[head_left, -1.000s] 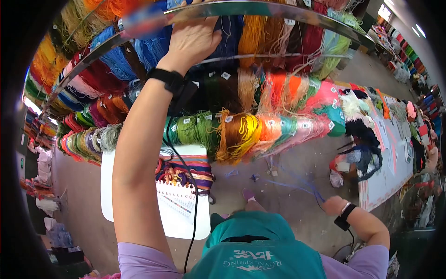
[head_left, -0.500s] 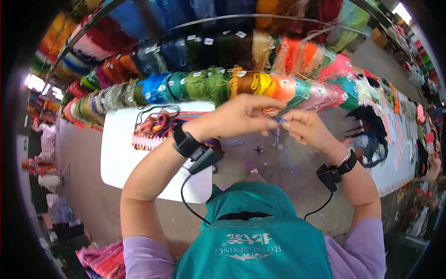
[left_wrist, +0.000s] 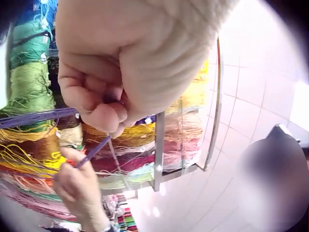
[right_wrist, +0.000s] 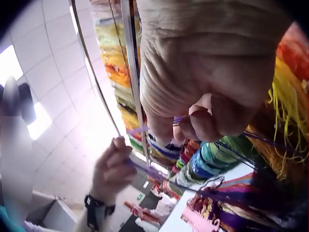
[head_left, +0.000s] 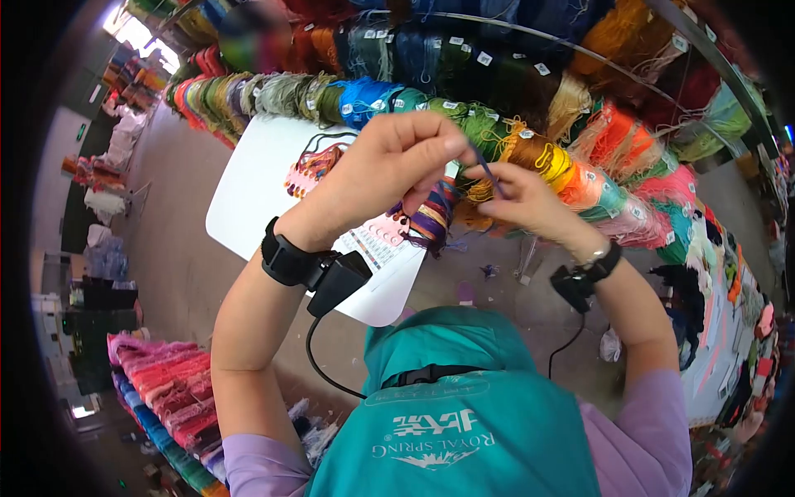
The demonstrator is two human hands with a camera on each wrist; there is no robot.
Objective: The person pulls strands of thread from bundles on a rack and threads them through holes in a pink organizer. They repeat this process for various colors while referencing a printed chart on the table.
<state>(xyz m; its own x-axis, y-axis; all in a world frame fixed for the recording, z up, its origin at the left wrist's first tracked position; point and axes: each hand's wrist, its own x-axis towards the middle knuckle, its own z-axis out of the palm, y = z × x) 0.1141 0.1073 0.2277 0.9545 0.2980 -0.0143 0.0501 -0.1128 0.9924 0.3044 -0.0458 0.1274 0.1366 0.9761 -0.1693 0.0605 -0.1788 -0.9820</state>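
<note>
My left hand [head_left: 389, 170] pinches a purple thread [head_left: 489, 172] between thumb and fingers, over the edge of a white board [head_left: 240, 186]. Close by on the right, my right hand [head_left: 534, 207] grips the same thread with curled fingers. In the left wrist view the thread [left_wrist: 94, 151] runs taut from the left fingertips down to the right hand [left_wrist: 79, 188], and a purple bundle [left_wrist: 38, 118] trails off to the side. Purple strands [right_wrist: 193, 189] also stretch below the right hand [right_wrist: 207, 67] in the right wrist view, with the left hand [right_wrist: 113, 169] beyond.
Labelled yarn hanks [head_left: 480, 128] hang in rows on rails across the front. Below my left hand lie a pink toothed card [head_left: 385, 228] with multicoloured threads and a printed sheet [head_left: 373, 253]. More yarn [head_left: 170, 385] is at lower left, and a covered table [head_left: 716, 356] stands at right.
My left hand has come down from the upper hanks to meet my right hand, which rose from low on the right. The hands have since moved slightly apart, and the head view has turned left.
</note>
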